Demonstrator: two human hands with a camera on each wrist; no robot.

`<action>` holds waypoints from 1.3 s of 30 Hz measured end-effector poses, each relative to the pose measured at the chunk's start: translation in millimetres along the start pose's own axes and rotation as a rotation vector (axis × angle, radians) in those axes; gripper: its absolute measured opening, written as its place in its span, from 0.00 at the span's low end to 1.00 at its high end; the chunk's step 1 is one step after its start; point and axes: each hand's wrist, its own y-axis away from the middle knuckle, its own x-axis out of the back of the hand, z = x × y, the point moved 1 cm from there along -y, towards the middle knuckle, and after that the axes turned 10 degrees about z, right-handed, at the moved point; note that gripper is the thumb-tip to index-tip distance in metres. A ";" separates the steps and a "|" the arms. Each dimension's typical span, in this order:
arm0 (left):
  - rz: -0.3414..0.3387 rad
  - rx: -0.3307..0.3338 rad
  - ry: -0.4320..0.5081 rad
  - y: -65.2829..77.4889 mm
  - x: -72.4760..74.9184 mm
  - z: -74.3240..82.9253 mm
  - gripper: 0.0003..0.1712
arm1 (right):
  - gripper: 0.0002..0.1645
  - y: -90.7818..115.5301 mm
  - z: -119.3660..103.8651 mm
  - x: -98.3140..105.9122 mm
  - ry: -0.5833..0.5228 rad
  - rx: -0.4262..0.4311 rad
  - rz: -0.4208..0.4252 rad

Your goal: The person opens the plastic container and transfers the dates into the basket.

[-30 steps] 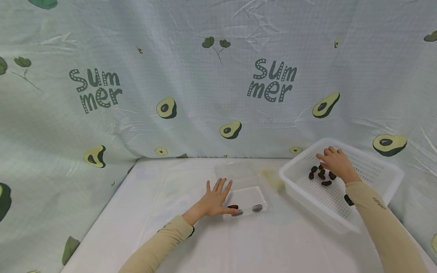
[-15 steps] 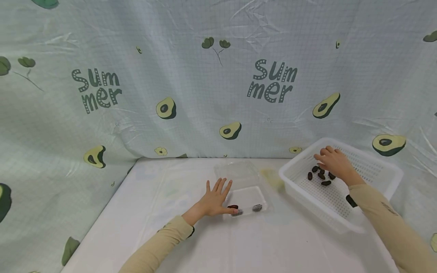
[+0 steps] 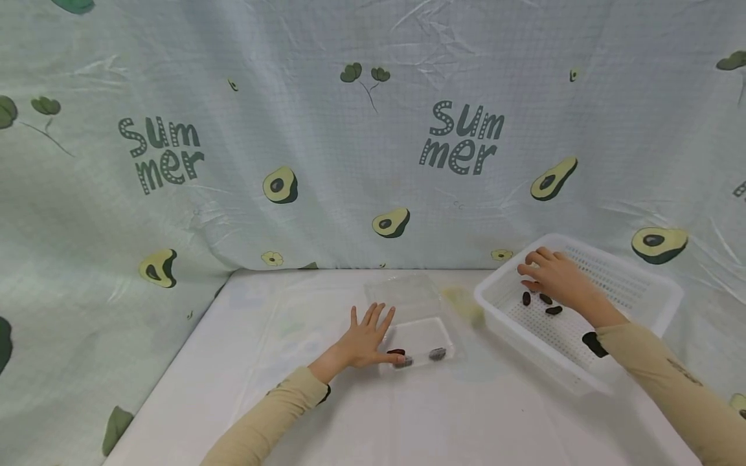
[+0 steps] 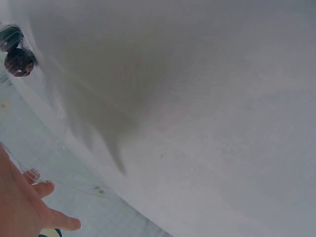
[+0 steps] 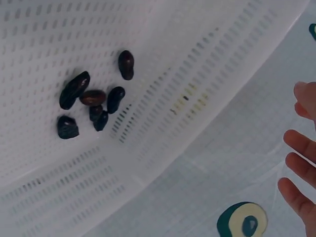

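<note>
My left hand (image 3: 358, 341) lies with fingers spread at the left side of a clear plastic clamshell box (image 3: 421, 329), thumb reaching over its near left corner. Dark brown dates (image 3: 437, 354) sit along the box's near side, one of them beside the thumb. In the left wrist view, two dates (image 4: 19, 61) show through the plastic. Over the far left part of a white perforated basket (image 3: 632, 275) hovers my right hand (image 3: 556, 278), fingers loosely bent and nothing visible between them. Several dates (image 5: 92, 98) lie on the basket floor in the right wrist view, partly hidden by the hand in the head view.
The box's lid (image 3: 405, 294) lies folded back behind it. A white table (image 3: 443, 421) carries both containers. Behind it hangs a pale cloth (image 3: 326, 142) printed with avocados and lettering, and the basket's back rim is close to it.
My right hand has shifted slightly left within the basket, covering more of the dates in the head view. The left hand and the clear box stay put.
</note>
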 end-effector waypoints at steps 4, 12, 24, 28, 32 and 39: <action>0.002 0.000 0.005 0.4 0.0 -0.6 0.56 | 0.29 -10.8 -10.4 2.5 -0.013 0.036 0.022; 0.017 -0.012 0.017 1.2 0.8 -1.3 0.54 | 0.21 -29.0 -29.2 6.9 -0.022 0.077 0.010; 0.036 -0.025 0.082 11.3 2.4 -7.9 0.54 | 0.20 -58.9 -68.7 0.2 -0.084 0.115 -0.046; 0.037 -0.027 0.113 13.0 2.6 -9.7 0.55 | 0.19 -68.2 -84.6 -5.3 -0.105 0.155 -0.052; 0.028 -0.020 0.119 12.6 0.7 -11.8 0.57 | 0.17 -76.5 -99.9 -11.3 -0.114 0.182 -0.090; 0.024 -0.032 0.084 10.2 -1.8 -14.0 0.59 | 0.16 -86.5 -127.8 -28.9 -0.100 0.258 -0.174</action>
